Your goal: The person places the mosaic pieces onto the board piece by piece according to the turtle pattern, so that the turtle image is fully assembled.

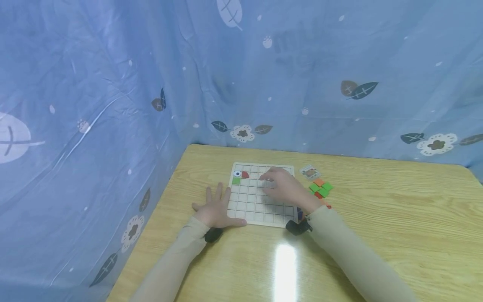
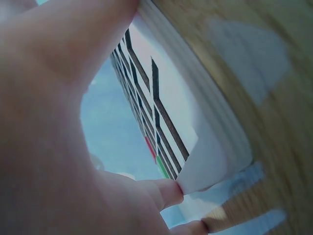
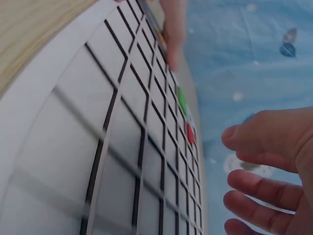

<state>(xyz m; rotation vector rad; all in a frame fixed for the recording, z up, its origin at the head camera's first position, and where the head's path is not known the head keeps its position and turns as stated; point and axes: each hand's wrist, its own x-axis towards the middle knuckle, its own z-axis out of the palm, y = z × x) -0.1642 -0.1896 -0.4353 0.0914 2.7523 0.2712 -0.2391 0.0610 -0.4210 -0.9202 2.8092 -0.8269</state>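
Note:
A white grid board (image 1: 260, 217) lies on the table. At its far left corner sit a round eye tile (image 1: 237, 173), a red rounded tile (image 1: 245, 174) and a green square tile (image 1: 236, 180). My left hand (image 1: 214, 212) spreads over the board's near left edge, thumb along the front, fingers along the left side. In the left wrist view, fingertips meet the board's rim (image 2: 222, 117). Above the middle of the board hovers my right hand (image 1: 284, 188). The right wrist view shows its fingers (image 3: 259, 183) loosely bent, thumb apart, holding nothing.
Right of the board, loose green tiles (image 1: 324, 189), an orange tile (image 1: 319, 182) and red pieces lie in a pile, partly hidden by the right wrist. A small picture card (image 1: 310, 172) lies behind them. Blue patterned curtains (image 1: 302, 75) border the table's back and left.

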